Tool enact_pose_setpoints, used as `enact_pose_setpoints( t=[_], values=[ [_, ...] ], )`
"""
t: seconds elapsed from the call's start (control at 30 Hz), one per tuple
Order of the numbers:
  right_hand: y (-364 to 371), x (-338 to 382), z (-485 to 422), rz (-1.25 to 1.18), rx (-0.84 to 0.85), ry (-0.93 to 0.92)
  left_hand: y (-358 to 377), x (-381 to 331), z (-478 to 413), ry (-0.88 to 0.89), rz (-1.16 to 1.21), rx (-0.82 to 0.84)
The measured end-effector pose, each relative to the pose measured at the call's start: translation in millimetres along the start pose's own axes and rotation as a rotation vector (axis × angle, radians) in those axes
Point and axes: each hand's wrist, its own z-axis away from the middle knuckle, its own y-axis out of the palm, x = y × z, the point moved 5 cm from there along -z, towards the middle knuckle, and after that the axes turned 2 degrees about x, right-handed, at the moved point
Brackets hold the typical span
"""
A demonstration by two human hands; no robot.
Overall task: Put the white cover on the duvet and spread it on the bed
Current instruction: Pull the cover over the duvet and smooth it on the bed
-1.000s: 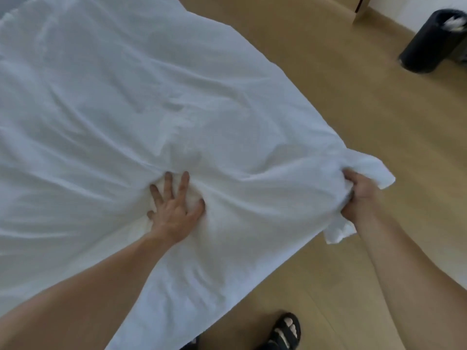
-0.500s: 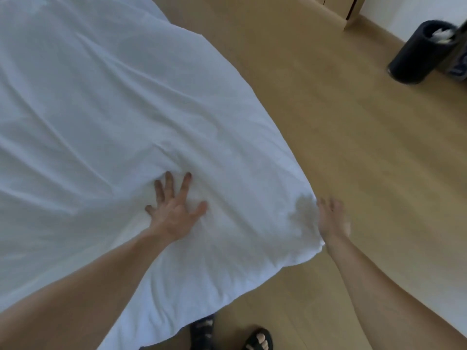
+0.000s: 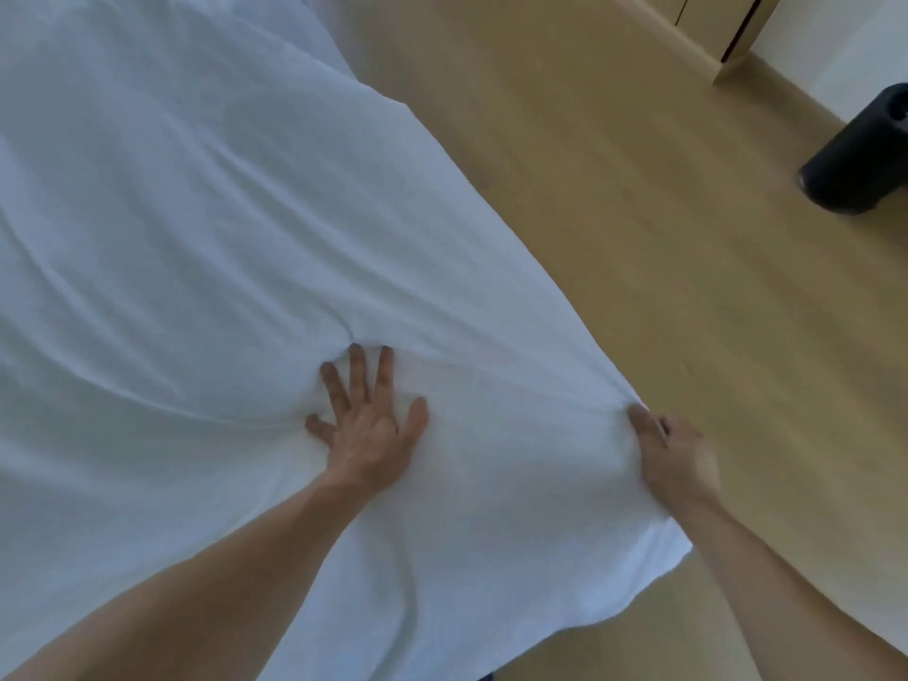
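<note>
The white covered duvet [image 3: 206, 228] lies spread over the bed and fills the left and middle of the head view. My left hand [image 3: 366, 427] presses flat on it with fingers splayed, and creases fan out from under the palm. At the duvet's right edge my right hand [image 3: 675, 459] grips the fabric, with taut folds running from the grip toward my left hand. The near right corner of the duvet hangs over the bed's side below my right wrist.
Wooden floor [image 3: 663, 238] runs along the right side of the bed. A black bin [image 3: 860, 154] stands at the far right. A wooden cabinet base [image 3: 707, 22] and a white wall are at the top right.
My right hand let go of the bunched corner, opened beside the edge, and now grips the duvet's right edge again. My left hand stayed pressed flat. The camera view shifted left.
</note>
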Motion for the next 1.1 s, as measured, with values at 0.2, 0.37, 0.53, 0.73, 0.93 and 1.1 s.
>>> enact_pose_setpoints(
  t=[0.2,0.37,0.53,0.73,0.93,1.1],
  values=[
    [32.4,-12.0,-27.0,0.148,0.284,0.079,-20.5,-23.7,-36.3,-0.092,0.02,0.006],
    [39.4,77.3,-90.0,0.042,0.347,-0.127,-28.8,-67.4,-78.2,-0.094,-0.014,0.097],
    [92.9,162.4,-134.5,-0.05,0.581,-0.242,-28.0,-75.6,-96.2,-0.195,0.085,0.084],
    [85.4,174.8,-153.5,-0.193,0.665,-0.302,-40.4,-86.0,-96.6,-0.344,0.202,-0.151],
    [74.0,168.9,-185.6,0.166,0.734,-0.194,-52.2,-85.3,-137.9,-0.491,0.332,-0.011],
    [73.2,229.8,-227.7,0.292,0.835,-0.348,-54.7,-69.0,-164.5,-0.48,0.297,0.153]
  ],
)
